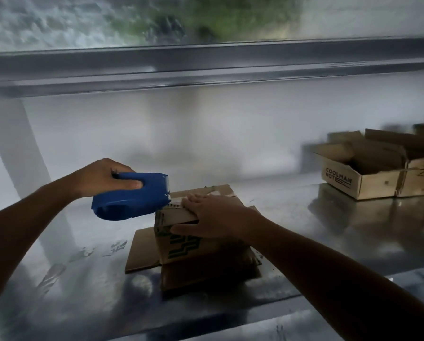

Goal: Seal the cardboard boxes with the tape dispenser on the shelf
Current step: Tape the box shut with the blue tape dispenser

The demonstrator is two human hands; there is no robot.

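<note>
Taping step in hand. The left hand [102,179] grips the blue tape dispenser [132,199], whose front edge meets the top left corner of the cardboard box [181,249] on the steel shelf [304,217]. The right hand [213,219] lies flat on the flaps, pressing them down. Judged next: draw the dispenser across the seam, keeping the flaps closed. Open boxes [368,175] stand well apart, at right.

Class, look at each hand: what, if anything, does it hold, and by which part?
The left hand grips the blue tape dispenser by its handle. The right hand holds nothing; it presses flat on the cardboard box.
</note>
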